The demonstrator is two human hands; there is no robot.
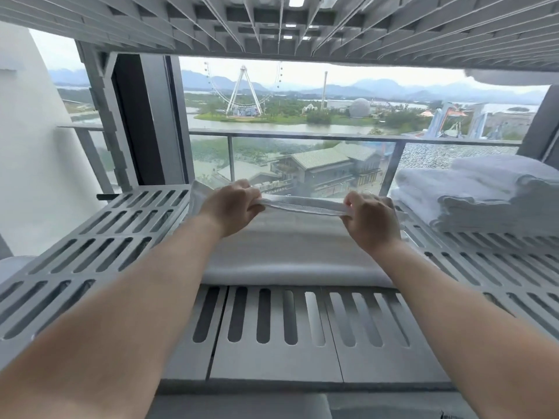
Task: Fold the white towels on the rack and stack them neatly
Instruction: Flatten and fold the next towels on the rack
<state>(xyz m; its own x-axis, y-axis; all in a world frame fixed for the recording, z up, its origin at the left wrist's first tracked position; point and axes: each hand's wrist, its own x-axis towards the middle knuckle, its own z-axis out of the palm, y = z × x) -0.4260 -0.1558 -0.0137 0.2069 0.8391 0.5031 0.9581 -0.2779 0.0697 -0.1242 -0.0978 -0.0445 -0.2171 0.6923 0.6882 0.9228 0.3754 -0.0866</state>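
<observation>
Bare arms (136,297) reach over the grey slotted plastic rack shelf (272,343), where the left hand (233,204) and right hand (370,220) each pinch the far edge of the white cloth towel (290,249), which looks soft, light and floppy, best held by its corners.

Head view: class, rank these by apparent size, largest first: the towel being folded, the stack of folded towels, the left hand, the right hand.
1. towel being folded, widest.
2. stack of folded towels, cut off by the frame edge.
3. left hand and right hand: alike, unranked.
</observation>
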